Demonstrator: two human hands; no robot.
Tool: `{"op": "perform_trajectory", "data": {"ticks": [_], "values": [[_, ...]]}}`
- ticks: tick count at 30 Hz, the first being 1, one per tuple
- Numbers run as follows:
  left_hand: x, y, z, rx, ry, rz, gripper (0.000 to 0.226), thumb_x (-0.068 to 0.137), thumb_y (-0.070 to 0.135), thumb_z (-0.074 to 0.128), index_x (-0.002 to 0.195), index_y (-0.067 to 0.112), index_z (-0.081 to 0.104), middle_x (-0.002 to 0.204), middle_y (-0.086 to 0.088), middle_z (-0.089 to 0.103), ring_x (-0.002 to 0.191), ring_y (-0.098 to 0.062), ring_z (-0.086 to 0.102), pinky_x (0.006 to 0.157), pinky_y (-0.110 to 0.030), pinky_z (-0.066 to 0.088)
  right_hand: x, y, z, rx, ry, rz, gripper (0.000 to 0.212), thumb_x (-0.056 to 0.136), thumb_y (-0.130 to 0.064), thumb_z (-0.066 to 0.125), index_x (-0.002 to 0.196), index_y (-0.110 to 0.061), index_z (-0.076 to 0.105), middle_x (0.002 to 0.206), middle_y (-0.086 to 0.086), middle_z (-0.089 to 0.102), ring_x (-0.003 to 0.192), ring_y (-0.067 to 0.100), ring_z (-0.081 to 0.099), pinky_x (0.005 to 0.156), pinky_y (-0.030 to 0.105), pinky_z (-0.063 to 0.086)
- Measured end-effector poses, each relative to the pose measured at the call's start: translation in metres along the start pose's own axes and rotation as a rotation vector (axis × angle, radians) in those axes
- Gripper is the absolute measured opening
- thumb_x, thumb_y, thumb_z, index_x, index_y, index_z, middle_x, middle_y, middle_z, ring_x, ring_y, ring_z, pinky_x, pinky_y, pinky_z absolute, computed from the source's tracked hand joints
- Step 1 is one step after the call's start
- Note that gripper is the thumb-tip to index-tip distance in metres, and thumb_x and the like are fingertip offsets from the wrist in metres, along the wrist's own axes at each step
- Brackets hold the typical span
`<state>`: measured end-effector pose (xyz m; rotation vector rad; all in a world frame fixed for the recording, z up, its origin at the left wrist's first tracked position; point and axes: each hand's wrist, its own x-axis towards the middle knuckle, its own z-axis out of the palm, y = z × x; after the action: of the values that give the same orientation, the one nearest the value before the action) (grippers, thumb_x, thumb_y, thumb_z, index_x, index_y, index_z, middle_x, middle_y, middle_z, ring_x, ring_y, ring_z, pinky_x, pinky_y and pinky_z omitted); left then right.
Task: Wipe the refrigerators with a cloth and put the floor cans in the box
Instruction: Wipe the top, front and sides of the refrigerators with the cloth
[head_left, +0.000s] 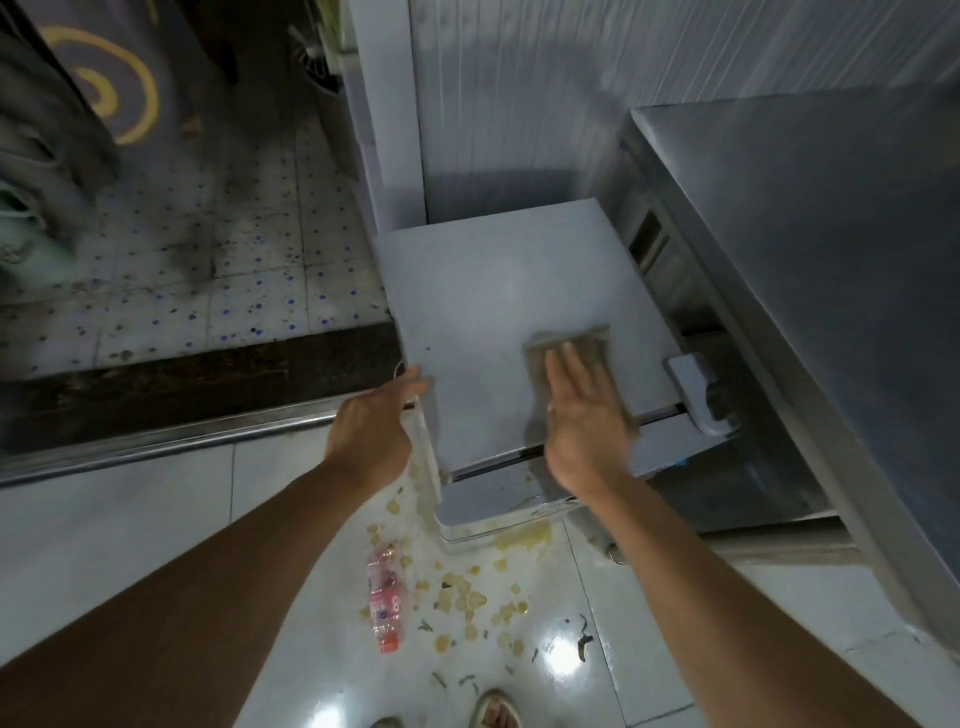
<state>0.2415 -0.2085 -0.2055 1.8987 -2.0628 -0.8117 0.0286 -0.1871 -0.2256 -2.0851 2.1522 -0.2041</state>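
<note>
Item: small grey-white refrigerator (498, 291), frame centre; right hand (582, 415) flat, fingers spread, pressing brown cloth (566, 348) on top; left hand (379, 421) open, bracing left edge; advise overlapping strokes, steady pressure

Single head-worn wide-angle view, looking steeply down and forward, close over the small refrigerator's top (498, 312), with tiled floor (571, 597) beneath and both forearms reaching in from below.

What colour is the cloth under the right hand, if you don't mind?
The cloth looks dull brownish-tan, seen in the head view.
</note>
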Motion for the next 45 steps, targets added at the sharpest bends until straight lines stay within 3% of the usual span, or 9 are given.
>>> {"op": "perform_trajectory", "data": {"ticks": [6, 12, 15, 18, 24, 31, 37, 42, 45], "values": [[0.001, -0.007, -0.01, 0.017, -0.088, 0.045, 0.076, 0.079, -0.01, 0.048, 0.14, 0.034, 0.037, 0.151, 0.019, 0.027, 0.127, -0.017, 0.049, 0.103, -0.039, 0.041, -0.025, -0.036, 0.01, 0.071, -0.066, -0.222, 0.057, 0.097, -0.018, 0.041, 0.149, -0.02, 0.017, 0.157, -0.001, 0.013, 0.146, 0.023, 0.008, 0.119, 0.043, 0.015], [0.009, -0.019, -0.016, 0.054, -0.155, 0.095, 0.077, 0.08, -0.008, 0.047, 0.14, 0.038, 0.035, 0.152, 0.022, 0.025, 0.136, -0.01, 0.036, 0.109, -0.036, 0.035, 0.023, -0.022, 0.003, 0.024, -0.067, 0.127, 0.061, 0.097, -0.023, 0.037, 0.151, -0.014, 0.01, 0.159, 0.005, 0.003, 0.146, 0.028, 0.0, 0.119, 0.042, 0.012], [0.01, -0.022, -0.015, 0.091, -0.144, 0.107, 0.077, 0.081, -0.006, 0.048, 0.141, 0.04, 0.03, 0.15, 0.015, 0.034, 0.133, -0.017, 0.041, 0.107, -0.039, 0.035, -0.001, -0.055, 0.014, 0.077, -0.016, 0.009, 0.055, 0.098, -0.021, 0.035, 0.149, -0.015, 0.018, 0.159, 0.004, 0.011, 0.147, 0.027, 0.003, 0.12, 0.041, 0.012], [0.015, -0.025, -0.017, 0.042, -0.176, 0.104, 0.081, 0.081, -0.003, 0.051, 0.142, 0.038, 0.016, 0.139, 0.0, 0.05, 0.118, -0.026, 0.055, 0.097, -0.044, 0.045, -0.055, -0.089, 0.025, 0.125, -0.009, -0.122, 0.052, 0.097, -0.025, 0.037, 0.147, -0.021, 0.025, 0.156, 0.001, 0.019, 0.145, 0.028, 0.012, 0.118, 0.046, 0.015], [0.014, -0.03, -0.025, -0.136, -0.195, 0.122, 0.104, 0.079, -0.008, 0.057, 0.147, 0.029, -0.012, 0.154, 0.001, 0.027, 0.133, -0.024, 0.042, 0.107, -0.042, 0.039, 0.009, -0.103, 0.028, 0.044, -0.118, -0.125, 0.057, 0.097, -0.027, 0.035, 0.15, -0.028, 0.014, 0.159, -0.002, 0.005, 0.146, 0.031, 0.002, 0.118, 0.045, 0.012], [0.004, -0.043, -0.032, -0.14, -0.173, 0.12, 0.101, 0.078, -0.014, 0.049, 0.148, 0.03, -0.01, 0.157, 0.007, 0.018, 0.139, -0.02, 0.032, 0.112, -0.04, 0.033, -0.006, -0.109, 0.025, 0.014, -0.123, -0.141, 0.061, 0.092, -0.019, 0.046, 0.147, -0.03, 0.023, 0.158, -0.001, 0.008, 0.145, 0.032, 0.005, 0.118, 0.045, 0.012], [-0.008, -0.026, -0.017, -0.076, -0.207, 0.18, 0.093, 0.079, -0.006, 0.05, 0.149, 0.025, -0.003, 0.155, -0.004, 0.025, 0.137, -0.029, 0.033, 0.11, -0.045, 0.032, -0.09, -0.103, 0.029, 0.053, -0.005, -0.159, 0.048, 0.087, -0.017, 0.062, 0.133, -0.025, 0.052, 0.151, 0.001, 0.033, 0.14, 0.033, 0.029, 0.114, 0.047, 0.027], [-0.006, -0.008, 0.0, 0.001, -0.183, 0.234, 0.085, 0.087, 0.01, 0.057, 0.148, 0.028, 0.0, 0.149, -0.005, 0.036, 0.13, -0.031, 0.043, 0.105, -0.046, 0.038, -0.085, -0.081, 0.028, 0.118, 0.037, -0.244, 0.044, 0.092, -0.025, 0.054, 0.136, -0.025, 0.049, 0.151, 0.0, 0.034, 0.14, 0.026, 0.03, 0.114, 0.044, 0.028], [-0.004, -0.004, 0.005, 0.018, -0.159, 0.199, 0.085, 0.084, 0.001, 0.052, 0.147, 0.028, 0.001, 0.144, -0.005, 0.044, 0.124, -0.031, 0.05, 0.102, -0.046, 0.041, -0.075, -0.052, 0.023, 0.173, 0.056, -0.173, 0.045, 0.094, -0.02, 0.048, 0.139, -0.019, 0.045, 0.151, 0.002, 0.033, 0.141, 0.024, 0.027, 0.113, 0.047, 0.028]]}}
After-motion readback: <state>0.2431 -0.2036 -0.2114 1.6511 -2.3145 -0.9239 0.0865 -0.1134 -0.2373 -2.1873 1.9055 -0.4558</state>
